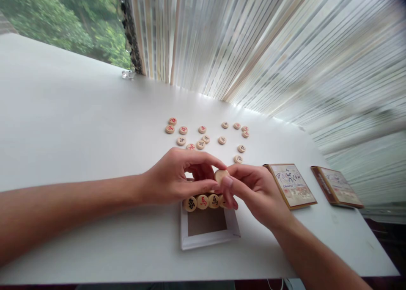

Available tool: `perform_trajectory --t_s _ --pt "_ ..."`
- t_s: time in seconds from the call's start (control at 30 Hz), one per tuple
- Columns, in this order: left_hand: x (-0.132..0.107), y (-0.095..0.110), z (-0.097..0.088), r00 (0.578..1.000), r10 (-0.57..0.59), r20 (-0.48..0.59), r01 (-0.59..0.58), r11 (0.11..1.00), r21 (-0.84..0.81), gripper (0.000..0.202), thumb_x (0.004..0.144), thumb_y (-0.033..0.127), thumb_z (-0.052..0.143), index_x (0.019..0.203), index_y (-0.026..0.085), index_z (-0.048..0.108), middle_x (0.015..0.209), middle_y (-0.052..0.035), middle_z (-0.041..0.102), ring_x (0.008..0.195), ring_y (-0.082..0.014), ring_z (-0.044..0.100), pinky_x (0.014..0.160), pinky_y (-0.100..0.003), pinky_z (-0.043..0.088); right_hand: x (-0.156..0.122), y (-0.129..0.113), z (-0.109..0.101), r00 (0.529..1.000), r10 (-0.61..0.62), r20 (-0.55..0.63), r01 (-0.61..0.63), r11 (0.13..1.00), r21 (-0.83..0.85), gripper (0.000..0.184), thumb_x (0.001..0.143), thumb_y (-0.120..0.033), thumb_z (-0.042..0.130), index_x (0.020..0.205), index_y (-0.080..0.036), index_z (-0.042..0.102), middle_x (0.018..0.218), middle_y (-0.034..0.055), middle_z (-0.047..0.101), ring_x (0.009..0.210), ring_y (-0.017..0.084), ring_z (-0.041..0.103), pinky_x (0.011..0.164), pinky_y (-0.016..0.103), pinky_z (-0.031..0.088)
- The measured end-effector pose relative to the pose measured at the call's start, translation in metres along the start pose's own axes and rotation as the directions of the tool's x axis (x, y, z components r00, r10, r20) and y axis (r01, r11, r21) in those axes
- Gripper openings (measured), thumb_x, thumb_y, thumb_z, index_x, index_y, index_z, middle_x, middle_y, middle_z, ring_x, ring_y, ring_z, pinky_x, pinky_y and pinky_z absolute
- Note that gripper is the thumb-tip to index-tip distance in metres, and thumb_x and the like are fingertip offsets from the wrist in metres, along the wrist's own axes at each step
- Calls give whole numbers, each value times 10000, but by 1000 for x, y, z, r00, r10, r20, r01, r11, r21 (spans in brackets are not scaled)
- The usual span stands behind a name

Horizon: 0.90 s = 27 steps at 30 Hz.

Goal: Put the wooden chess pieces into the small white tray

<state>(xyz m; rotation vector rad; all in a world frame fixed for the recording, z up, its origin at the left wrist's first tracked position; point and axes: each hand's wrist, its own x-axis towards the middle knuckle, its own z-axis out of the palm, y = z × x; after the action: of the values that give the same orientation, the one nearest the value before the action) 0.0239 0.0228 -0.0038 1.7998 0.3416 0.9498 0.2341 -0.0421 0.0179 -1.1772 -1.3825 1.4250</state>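
My left hand (pixel 177 175) and my right hand (pixel 253 190) meet over a shallow white tray (pixel 207 235) near the table's front. My right hand pinches a round wooden game piece (pixel 221 175) between thumb and fingers, held on edge. My left hand's fingers curl around the spot just beside that piece; what they grip is hidden. A row of wooden pieces (pixel 203 202) with black and red characters stands inside the tray's far end, right under both hands.
Several more wooden pieces (pixel 206 136) lie scattered on the white table (pixel 79 125) beyond my hands. Two flat box halves (pixel 292 185) (pixel 336 186) lie to the right. A striped curtain hangs behind, and a window at the far left.
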Motion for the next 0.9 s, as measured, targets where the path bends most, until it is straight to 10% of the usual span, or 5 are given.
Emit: perform_trajectory --t_s 0.6,0.9 --pt "-4 2 1 985 167 32 -168 933 317 202 895 97 752 1090 140 782 847 -41 805 675 -118 718 671 -193 588 2 2 4 995 95 1 -95 993 63 357 747 -354 965 693 -167 665 547 -27 628 489 87 505 468 195 375" --pt "-2 0 -1 996 90 -6 -88 983 158 232 897 125 772 1129 116 768 794 -49 802 672 -129 743 652 -192 620 0 4 0 997 -9 82 3 997 76 351 1010 -460 715 811 -172 691 642 -1 667 528 102 556 521 233 449"
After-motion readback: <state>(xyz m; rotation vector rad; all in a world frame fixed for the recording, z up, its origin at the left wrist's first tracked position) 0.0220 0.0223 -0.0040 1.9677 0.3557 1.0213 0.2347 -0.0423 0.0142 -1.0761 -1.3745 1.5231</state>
